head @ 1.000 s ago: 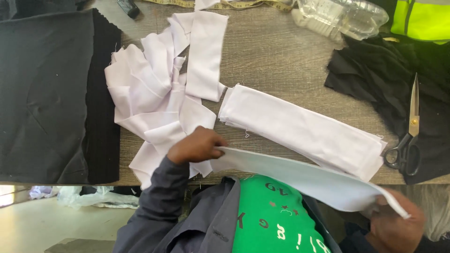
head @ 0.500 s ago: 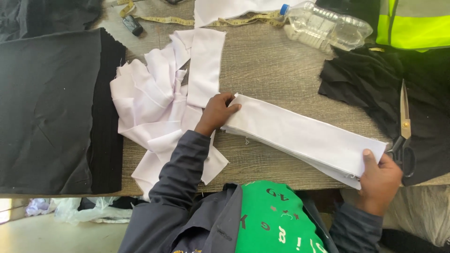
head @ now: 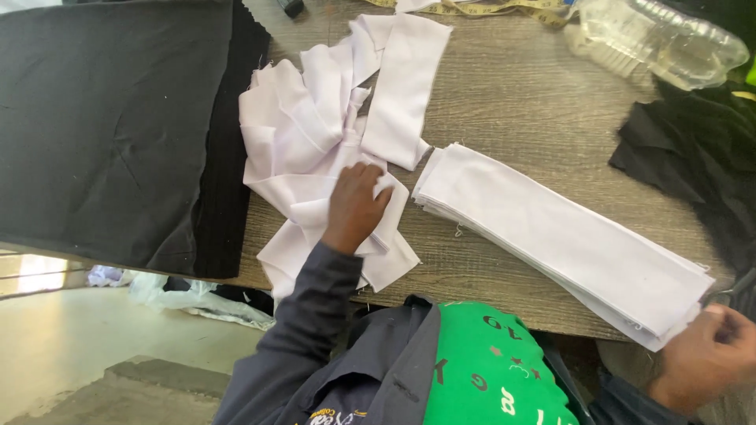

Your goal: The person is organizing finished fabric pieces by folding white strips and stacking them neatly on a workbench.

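The neat stack of white strips (head: pixel 567 240) runs lengthwise from beside the left hand (head: pixel 356 206), whose grip pinches a loose white strip (head: pixel 339 201), down to the right hand (head: pixel 709 358), whose grip is pressed together at the stack's far end.

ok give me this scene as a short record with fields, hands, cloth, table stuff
left hand: the left hand rests on the loose heap of white fabric strips, fingers curled into one strip
right hand: the right hand is at the near end of the neat stack of long white fabric strips, touching its corner
surface: wooden table
left of heap: large black cloth sheet
far right: crumpled black fabric, clear plastic bottle lying on its side
far edge: yellow measuring tape
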